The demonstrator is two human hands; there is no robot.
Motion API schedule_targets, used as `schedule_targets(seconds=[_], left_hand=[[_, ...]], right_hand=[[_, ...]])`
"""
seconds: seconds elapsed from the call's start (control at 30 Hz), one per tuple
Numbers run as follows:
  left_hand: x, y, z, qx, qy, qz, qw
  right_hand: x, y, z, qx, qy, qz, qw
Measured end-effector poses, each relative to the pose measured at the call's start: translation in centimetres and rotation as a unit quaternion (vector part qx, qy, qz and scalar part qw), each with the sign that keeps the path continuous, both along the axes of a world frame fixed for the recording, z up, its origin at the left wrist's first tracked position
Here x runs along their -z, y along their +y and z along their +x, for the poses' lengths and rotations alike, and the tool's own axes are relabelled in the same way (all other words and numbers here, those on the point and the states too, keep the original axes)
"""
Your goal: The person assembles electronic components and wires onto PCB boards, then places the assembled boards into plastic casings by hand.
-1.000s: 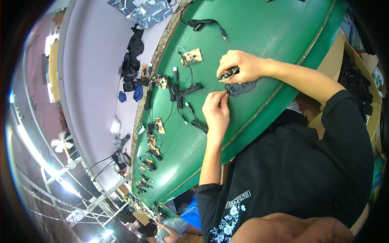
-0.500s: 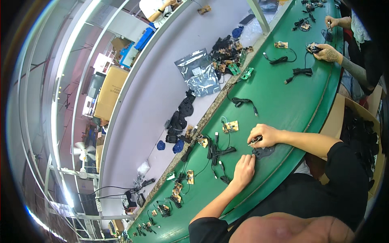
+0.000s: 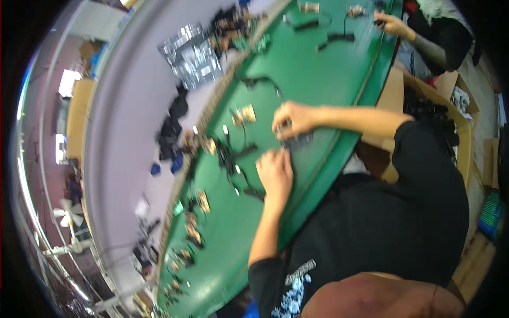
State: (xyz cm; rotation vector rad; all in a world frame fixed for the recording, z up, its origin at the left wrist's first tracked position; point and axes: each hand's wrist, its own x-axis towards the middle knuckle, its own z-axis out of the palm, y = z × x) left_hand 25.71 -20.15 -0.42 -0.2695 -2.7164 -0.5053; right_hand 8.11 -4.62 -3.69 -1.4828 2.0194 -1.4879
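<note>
In the right of the frame, an open cardboard box holds a heap of black pieces. A silvery bag lies at the upper left; whether it holds anything cannot be told. At the right edge sits a green-and-blue package, any print too blurred to read. Pale lettering on the black shirt, lower centre, is also blurred, above a blue flower print.

Near the centre, the right hand is curled around a small dark part, above a flat black piece on the green table. The left hand has its fingertips at that piece's edge; whether they pinch it cannot be told.
</note>
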Motion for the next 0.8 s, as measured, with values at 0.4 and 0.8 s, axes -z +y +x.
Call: schedule_targets(seconds=[0.4, 0.8], left_hand=[[1.1, 0.5, -1.5, 0.023, -0.019, 0.182, 0.983], [0.1, 0.3, -1.8, 0.041, -0.044, 0.103, 0.993]], right_hand=[[-4.7, 1.7, 0.3, 0.014, 0.003, 0.189, 0.982], [-4.9, -1.6, 0.4, -0.019, 0.137, 0.284, 0.949]])
